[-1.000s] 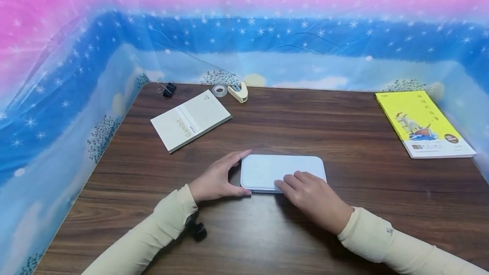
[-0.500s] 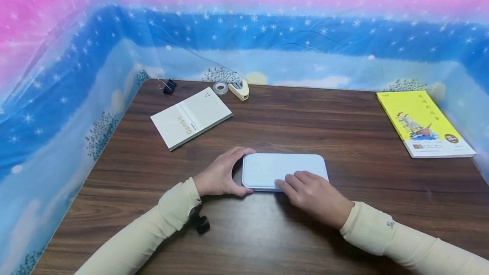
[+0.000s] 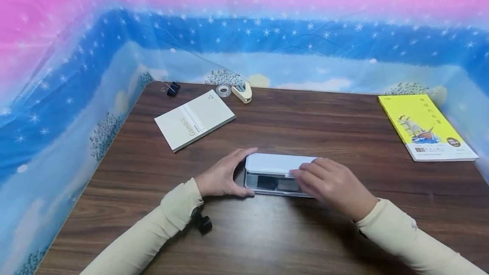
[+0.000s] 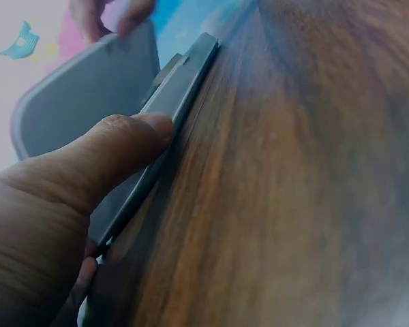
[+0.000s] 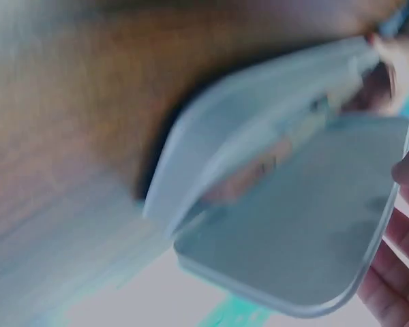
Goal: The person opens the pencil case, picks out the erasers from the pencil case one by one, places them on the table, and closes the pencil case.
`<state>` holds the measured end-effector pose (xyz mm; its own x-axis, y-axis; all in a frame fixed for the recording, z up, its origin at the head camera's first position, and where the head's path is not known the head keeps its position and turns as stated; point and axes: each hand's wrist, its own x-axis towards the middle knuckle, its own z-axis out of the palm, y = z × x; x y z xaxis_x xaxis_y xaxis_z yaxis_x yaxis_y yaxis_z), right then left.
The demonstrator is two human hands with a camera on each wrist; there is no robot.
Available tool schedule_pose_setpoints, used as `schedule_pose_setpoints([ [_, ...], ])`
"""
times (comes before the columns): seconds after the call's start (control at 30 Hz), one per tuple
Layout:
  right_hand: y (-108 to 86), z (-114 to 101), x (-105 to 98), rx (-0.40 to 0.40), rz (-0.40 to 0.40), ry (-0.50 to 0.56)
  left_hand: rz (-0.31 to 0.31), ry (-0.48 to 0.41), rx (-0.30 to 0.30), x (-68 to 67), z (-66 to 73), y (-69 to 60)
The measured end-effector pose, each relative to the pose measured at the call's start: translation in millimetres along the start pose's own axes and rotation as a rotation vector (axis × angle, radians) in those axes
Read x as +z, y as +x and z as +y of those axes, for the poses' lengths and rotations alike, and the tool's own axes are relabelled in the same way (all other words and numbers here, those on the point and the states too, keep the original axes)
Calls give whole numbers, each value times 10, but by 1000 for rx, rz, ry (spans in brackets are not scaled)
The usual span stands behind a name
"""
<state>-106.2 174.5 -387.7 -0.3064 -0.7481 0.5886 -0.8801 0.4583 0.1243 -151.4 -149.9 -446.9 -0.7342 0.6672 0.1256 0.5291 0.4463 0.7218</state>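
The wooden table [image 3: 244,241] bears a smooth case [image 5: 225,122], its rounded lid [image 3: 276,163] tilted.

A dark wood-grain worktop [image 3: 305,118] has a patterned cloth [image 3: 244,29], pink above blue with white snowflakes, along its far and left edges. At far left lies a black binder clip [image 3: 173,89]; nearer, a pale notebook [image 3: 195,120] marked "Gambit" lies aslant. Beyond its far corner are a tape roll [image 3: 219,91] and a cream stapler [image 3: 243,94]. A yellow book [image 3: 425,124] with a sailing ship lies far right.
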Motion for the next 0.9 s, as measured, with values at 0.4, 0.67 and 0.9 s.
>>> schedule_pose_setpoints([
  [0.4,-97,704,-175,450,24,79,108,-20,-61,61,22,-132],
  [0.67,-164,1156,-50,1006,-126,506,102,15,-90,11,19,-115],
  [0.9,-279,1412,203,1138,-171,830,95,66,-115,-27,29,-98],
])
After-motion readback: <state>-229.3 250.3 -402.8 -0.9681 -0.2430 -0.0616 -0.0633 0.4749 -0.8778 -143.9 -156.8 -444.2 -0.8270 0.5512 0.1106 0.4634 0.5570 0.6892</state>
